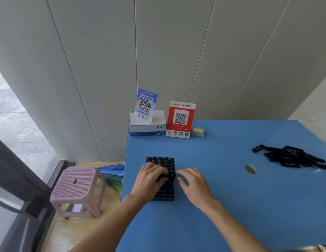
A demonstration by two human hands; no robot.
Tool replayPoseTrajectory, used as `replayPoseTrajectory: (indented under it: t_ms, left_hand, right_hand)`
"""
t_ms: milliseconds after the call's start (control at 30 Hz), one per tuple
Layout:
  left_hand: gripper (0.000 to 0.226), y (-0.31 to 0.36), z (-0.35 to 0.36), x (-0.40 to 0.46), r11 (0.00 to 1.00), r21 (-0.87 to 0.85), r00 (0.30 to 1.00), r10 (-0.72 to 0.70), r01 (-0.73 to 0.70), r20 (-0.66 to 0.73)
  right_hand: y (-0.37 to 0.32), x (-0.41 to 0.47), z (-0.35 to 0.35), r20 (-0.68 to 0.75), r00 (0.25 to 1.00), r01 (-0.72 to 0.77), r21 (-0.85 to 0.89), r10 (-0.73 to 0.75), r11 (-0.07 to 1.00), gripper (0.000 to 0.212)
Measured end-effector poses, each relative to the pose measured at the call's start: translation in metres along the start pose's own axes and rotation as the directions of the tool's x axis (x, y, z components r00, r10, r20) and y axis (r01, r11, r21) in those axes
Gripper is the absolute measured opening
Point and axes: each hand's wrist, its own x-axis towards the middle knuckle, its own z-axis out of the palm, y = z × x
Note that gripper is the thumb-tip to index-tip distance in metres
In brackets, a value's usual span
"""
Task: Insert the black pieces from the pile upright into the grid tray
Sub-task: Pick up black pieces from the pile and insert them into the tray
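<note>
Head view. Grid tray (163,194) lies at 6 o'clock on the blue table (231,206), long axis running 12 to 6; far rows already hold upright black pieces (161,160), near rows empty. Left hand (149,180) rests on the filled part, fingers curled round the standing pieces. Right hand (195,186) lies just beside the tray at its 3 o'clock, fingers relaxed, holding nothing visible. Pile (293,157) sits well apart at 2 o'clock, pieces lying flat, mostly lengthwise 9 to 3. Judgement: right hand is nearer; next reach goes that way.
</note>
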Motion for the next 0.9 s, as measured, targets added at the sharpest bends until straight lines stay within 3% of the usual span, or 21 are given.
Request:
replayPoseTrajectory:
  t_ms: [167, 433, 900]
  left_hand:
    - [0.019, -0.004, 0.003, 0.003, 0.997, 0.068, 0.999, 0.049, -0.047, -0.024]
    - [0.021, -0.005, 0.001, -0.003, 0.994, 0.100, 0.999, 0.049, -0.049, 0.003]
    - [0.040, 0.028, 0.009, 0.003, 0.976, 0.195, 0.992, 0.084, -0.102, 0.096]
  right_hand:
    - [0.002, 0.002, 0.000, 0.024, 1.000, 0.006, -0.011, -0.006, 1.000, 0.022]
    - [-0.001, 0.005, 0.000, 0.026, 0.998, 0.067, -0.077, -0.065, 0.995, 0.022]
    - [0.036, -0.030, -0.037, -0.024, 0.996, -0.085, -0.184, 0.082, 0.979, 0.033]
